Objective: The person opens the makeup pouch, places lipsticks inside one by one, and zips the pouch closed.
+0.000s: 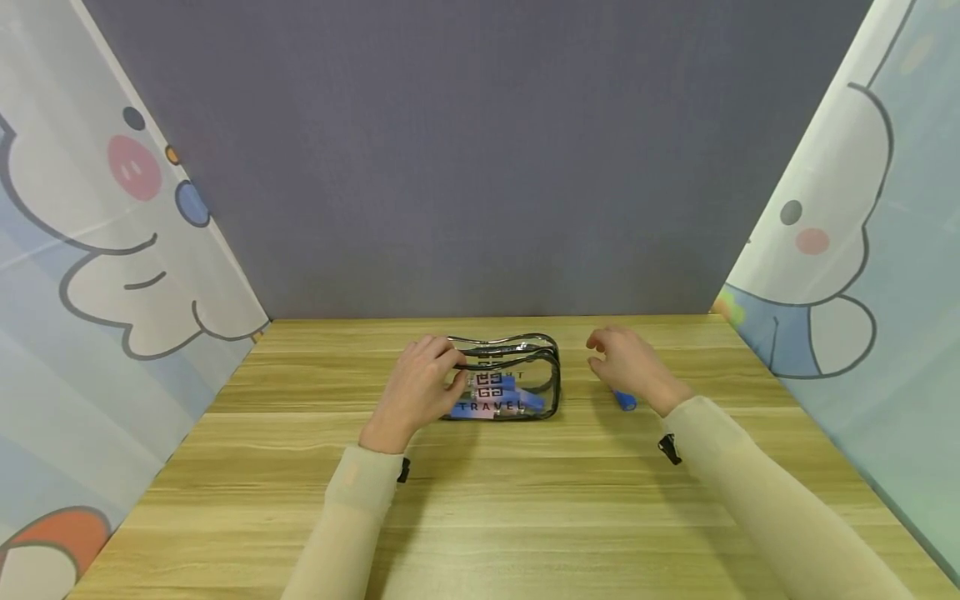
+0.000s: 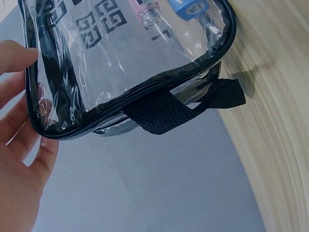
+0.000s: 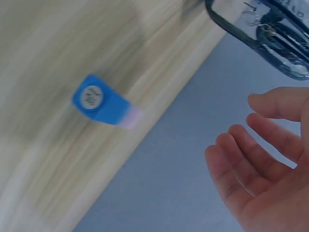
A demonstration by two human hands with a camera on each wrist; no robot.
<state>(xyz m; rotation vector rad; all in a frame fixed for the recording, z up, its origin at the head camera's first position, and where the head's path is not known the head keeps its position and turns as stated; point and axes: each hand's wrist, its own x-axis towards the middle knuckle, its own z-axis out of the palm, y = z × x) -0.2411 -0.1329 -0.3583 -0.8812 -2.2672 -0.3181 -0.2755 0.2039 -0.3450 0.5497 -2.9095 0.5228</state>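
A clear toiletry bag (image 1: 558, 379) with black piping and dark lettering stands on the table. Inside lie several blue and pink items (image 2: 189, 7). At its upper left edge, my left hand (image 1: 422, 379) pinches the rim, with fingers on both sides of the plastic in the left wrist view. My right hand (image 1: 633, 362) is raised to the right of the bag, fingers loosely bent and nothing between them. Below it on the table lies a small blue item (image 3: 104, 100) fading to pink, with a round pale label on its end; the hand partly covers it in the head view.
The wooden table (image 1: 525, 517) meets a grey panel (image 1: 487, 167) just behind the bag. Cartoon-printed curtains (image 1: 75, 250) flank both sides. A black fabric strap (image 2: 159, 113) sticks out from the bag's end.
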